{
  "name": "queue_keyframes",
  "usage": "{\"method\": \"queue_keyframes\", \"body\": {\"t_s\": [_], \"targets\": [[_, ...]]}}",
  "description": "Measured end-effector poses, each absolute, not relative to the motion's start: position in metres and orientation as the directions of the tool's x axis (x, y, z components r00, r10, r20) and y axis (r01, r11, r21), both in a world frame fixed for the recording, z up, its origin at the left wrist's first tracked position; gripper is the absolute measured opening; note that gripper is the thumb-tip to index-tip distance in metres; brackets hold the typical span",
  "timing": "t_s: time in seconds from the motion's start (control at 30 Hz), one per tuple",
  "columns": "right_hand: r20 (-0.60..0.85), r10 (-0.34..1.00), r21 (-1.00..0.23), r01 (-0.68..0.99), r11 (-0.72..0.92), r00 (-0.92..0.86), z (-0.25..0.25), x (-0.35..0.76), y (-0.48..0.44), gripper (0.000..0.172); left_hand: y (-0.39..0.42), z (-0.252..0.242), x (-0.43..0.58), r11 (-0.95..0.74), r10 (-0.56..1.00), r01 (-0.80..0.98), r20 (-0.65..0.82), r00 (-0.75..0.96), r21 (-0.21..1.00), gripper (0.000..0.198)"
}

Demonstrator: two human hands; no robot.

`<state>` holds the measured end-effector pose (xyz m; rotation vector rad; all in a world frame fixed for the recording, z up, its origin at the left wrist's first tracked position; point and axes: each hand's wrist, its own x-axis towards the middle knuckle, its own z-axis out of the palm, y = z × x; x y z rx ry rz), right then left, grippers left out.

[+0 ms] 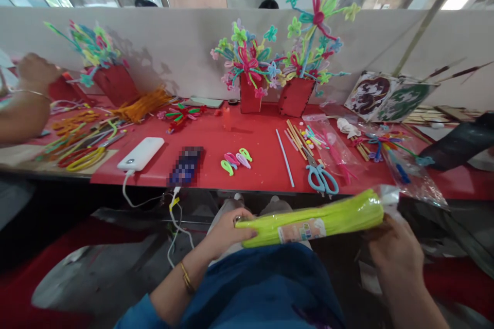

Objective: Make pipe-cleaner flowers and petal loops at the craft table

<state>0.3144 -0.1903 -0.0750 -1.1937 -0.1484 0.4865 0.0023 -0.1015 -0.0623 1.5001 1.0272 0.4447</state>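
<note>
A clear plastic packet of yellow-green pipe cleaners [339,214] with a printed label is stretched between my two hands, above my lap. My left hand [231,229] is closed on its left end, thumb on top. At the right end, my right hand [397,247] grips the plastic wrapper from below. Beyond the packet, on the red table [254,139], lie light blue scissors [322,179], a pale straight stick [284,158] and small looped pipe-cleaner pieces [236,159] in green, pink and lilac.
Red boxes [251,97] hold pipe-cleaner flowers along the white partition [173,46]. A power bank [141,153] and a phone [186,165] trail cables over the front edge. Dark bottle [455,146] at right; another person's arm [23,108] at far left.
</note>
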Motion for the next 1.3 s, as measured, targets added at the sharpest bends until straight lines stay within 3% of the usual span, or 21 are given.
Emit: {"method": "queue_keyframes", "body": {"t_s": [0.07, 0.13, 0.17, 0.2, 0.27, 0.33, 0.4, 0.47, 0.63, 0.73, 0.83, 0.93, 1.0, 1.17, 1.3], "targets": [[-0.202, 0.402, -0.936, -0.297, 0.188, 0.893, -0.094, 0.32, -0.207, 0.022, -0.099, -0.059, 0.0, 0.128, 0.789, 0.316, -0.29, 0.541, 0.94, 0.026], [-0.033, 0.287, -0.983, -0.083, 0.163, 0.957, -0.101, 0.318, -0.216, 0.029, -0.096, -0.057, 0.001, 0.11, 0.778, 0.336, -0.291, 0.556, 0.935, 0.024], [0.099, 0.29, -0.99, 0.065, 0.123, 0.952, -0.099, 0.313, -0.217, 0.03, -0.095, -0.055, 0.003, 0.085, 0.773, 0.35, -0.284, 0.567, 0.933, 0.023], [0.205, 0.379, -0.978, 0.199, 0.057, 0.902, -0.094, 0.304, -0.215, 0.03, -0.094, -0.054, 0.005, 0.055, 0.766, 0.362, -0.272, 0.582, 0.931, 0.021], [0.147, 0.771, -0.957, 0.287, -0.048, 0.62, -0.077, 0.28, -0.203, 0.022, -0.093, -0.052, 0.01, 0.001, 0.745, 0.372, -0.249, 0.619, 0.928, 0.019], [0.066, 0.985, -0.922, 0.387, -0.001, 0.159, -0.059, 0.251, -0.186, 0.029, -0.093, -0.049, 0.015, -0.011, 0.716, 0.364, -0.247, 0.653, 0.931, 0.018], [-0.019, 0.978, -0.886, 0.456, 0.08, -0.208, -0.048, 0.225, -0.169, 0.051, -0.094, -0.045, 0.018, 0.02, 0.696, 0.341, -0.258, 0.67, 0.94, 0.02], [-0.122, 0.921, -0.837, 0.538, 0.105, -0.37, -0.044, 0.208, -0.157, 0.062, -0.095, -0.041, 0.017, 0.051, 0.701, 0.314, -0.258, 0.665, 0.948, 0.023], [-0.227, 0.895, -0.666, 0.731, 0.145, -0.383, -0.047, 0.198, -0.154, 0.034, -0.09, -0.033, 0.01, 0.034, 0.635, 0.28, -0.237, 0.735, 0.96, 0.031], [-0.192, 0.888, -0.604, 0.763, 0.229, -0.418, -0.045, 0.197, -0.159, 0.03, -0.082, -0.029, 0.011, -0.014, 0.543, 0.317, -0.259, 0.799, 0.948, 0.029], [-0.192, 0.882, -0.513, 0.81, 0.284, -0.431, -0.042, 0.195, -0.162, 0.026, -0.079, -0.022, 0.014, -0.248, 0.499, 0.454, -0.289, 0.817, 0.856, 0.031], [-0.196, 0.882, -0.451, 0.838, 0.307, -0.429, -0.042, 0.193, -0.163, 0.025, -0.082, -0.019, 0.017, -0.507, 0.494, 0.469, -0.202, 0.846, 0.723, 0.021], [-0.184, 0.886, -0.438, 0.842, 0.314, -0.426, -0.043, 0.192, -0.163, 0.027, -0.086, -0.021, 0.018, -0.563, 0.53, 0.48, -0.151, 0.834, 0.672, 0.019], [-0.166, 0.899, -0.402, 0.86, 0.314, -0.405, -0.048, 0.189, -0.166, 0.025, -0.094, -0.033, 0.018, -0.373, 0.729, 0.588, -0.166, 0.664, 0.718, 0.025], [-0.193, 0.91, -0.428, 0.866, 0.258, -0.367, -0.062, 0.19, -0.172, 0.026, -0.097, -0.036, 0.005, -0.144, 0.913, 0.581, -0.119, 0.391, 0.801, 0.023]]}}
